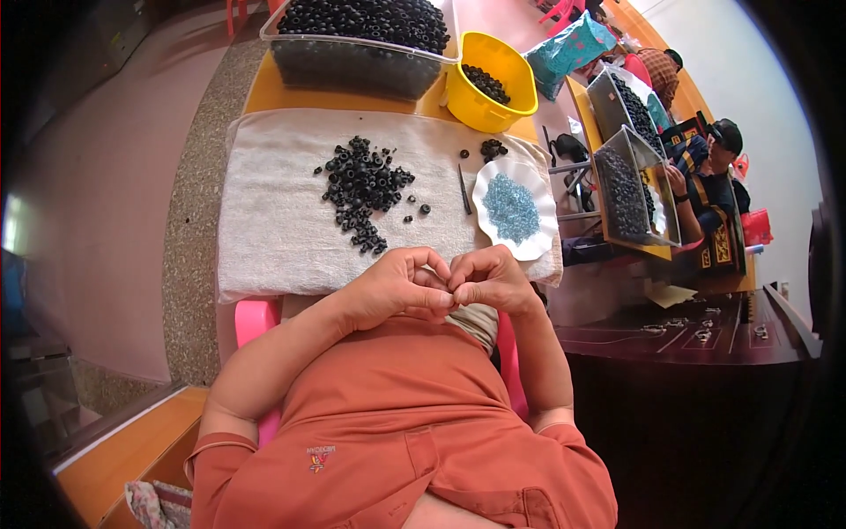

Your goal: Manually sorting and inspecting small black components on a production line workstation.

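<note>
My left hand and my right hand meet at the near edge of a white towel, fingertips pinched together. Whatever they grip is too small or hidden to make out. Beyond my left hand lies a loose pile of small black ring-shaped parts, a few of them strayed to its right. Past my right hand is a white scalloped dish holding clear pale-blue pieces. Left of the dish rests a thin dark pointed tool. A small cluster of black parts sits above the dish.
A clear plastic bin full of black parts stands at the back, beside a yellow tub with more inside. At right, another person sits by clear bins. A dark panel with metal fittings lies at lower right.
</note>
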A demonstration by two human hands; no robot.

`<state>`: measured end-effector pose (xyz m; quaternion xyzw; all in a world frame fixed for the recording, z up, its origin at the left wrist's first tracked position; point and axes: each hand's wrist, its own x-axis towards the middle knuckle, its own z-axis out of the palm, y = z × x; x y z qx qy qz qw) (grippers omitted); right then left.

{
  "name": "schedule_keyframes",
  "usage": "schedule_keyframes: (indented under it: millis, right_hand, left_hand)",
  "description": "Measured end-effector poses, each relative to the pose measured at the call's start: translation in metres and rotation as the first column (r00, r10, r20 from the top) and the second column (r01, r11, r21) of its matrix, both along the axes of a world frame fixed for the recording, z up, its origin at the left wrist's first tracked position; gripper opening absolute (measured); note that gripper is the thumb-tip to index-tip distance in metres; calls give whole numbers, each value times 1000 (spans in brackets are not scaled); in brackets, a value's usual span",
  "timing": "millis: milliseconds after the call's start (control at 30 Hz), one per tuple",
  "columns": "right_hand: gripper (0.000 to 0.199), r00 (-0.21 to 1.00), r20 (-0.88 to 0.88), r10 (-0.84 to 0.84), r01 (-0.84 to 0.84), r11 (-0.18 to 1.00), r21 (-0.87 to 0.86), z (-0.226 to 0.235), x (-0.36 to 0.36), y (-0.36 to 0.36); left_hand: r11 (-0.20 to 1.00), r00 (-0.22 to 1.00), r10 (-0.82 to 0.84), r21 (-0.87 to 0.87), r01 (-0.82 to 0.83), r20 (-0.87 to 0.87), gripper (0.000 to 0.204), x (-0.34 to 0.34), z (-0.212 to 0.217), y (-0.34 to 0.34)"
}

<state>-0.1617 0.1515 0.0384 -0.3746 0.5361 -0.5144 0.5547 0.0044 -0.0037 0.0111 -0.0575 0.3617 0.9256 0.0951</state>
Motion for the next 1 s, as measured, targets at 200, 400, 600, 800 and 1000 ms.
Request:
schedule_keyframes:
  millis: [200, 400, 600, 800, 1000]
  right_hand:
    - [18, 994, 71, -88, 92, 994, -64, -4, 9, -1]
    - [14, 953, -205, -223, 185, 964, -190, -12, 17, -1]
    - [11, 888, -378, -261, 150, 942, -300, -11, 21, -1]
    - [10, 974, -127, -186, 149, 955, -256, -15, 18, 1]
    - [10, 978, -157, -133, 86, 958, -275, -18, 13, 3]
  left_hand:
    - [999, 998, 30, 42, -32, 59, 29, 0, -1, 0]
    - [989, 992, 121, 78, -123, 32, 20, -2, -9, 0]
    - [985, 986, 162, 55, -164, 46, 21, -2, -10, 0]
    - [993, 994, 105, 45, -106, 32, 24, 0, -5, 0]
    - [995, 996, 90, 39, -90, -5, 24, 0, -5, 0]
